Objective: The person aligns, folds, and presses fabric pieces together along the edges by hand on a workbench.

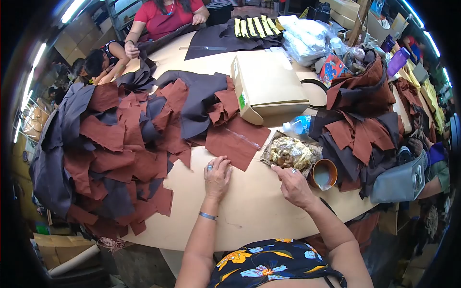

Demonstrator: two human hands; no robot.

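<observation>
My left hand (217, 177) rests on the tabletop with fingers loosely bent, beside the near edge of a brown fabric piece (235, 139). That piece lies flat and has a pale, shiny streak across it. My right hand (291, 186) is closed in a pinch at the near edge of a lumpy, cream-yellow mass (293, 152) on crumpled paper. What the pinch holds, if anything, I cannot make out. Just right of this hand stands a brown cup (323, 174) with cloudy, pale liquid. A plastic bottle (300, 126) with a blue label lies behind the mass.
Piled brown and dark fabric pieces (115, 158) cover the table's left. A cardboard box (269, 91) stands ahead; more fabric (360, 134) and a grey metal can (398, 178) are at right. Across the table, a person in red (168, 19) handles dark cloth; other people are at far left.
</observation>
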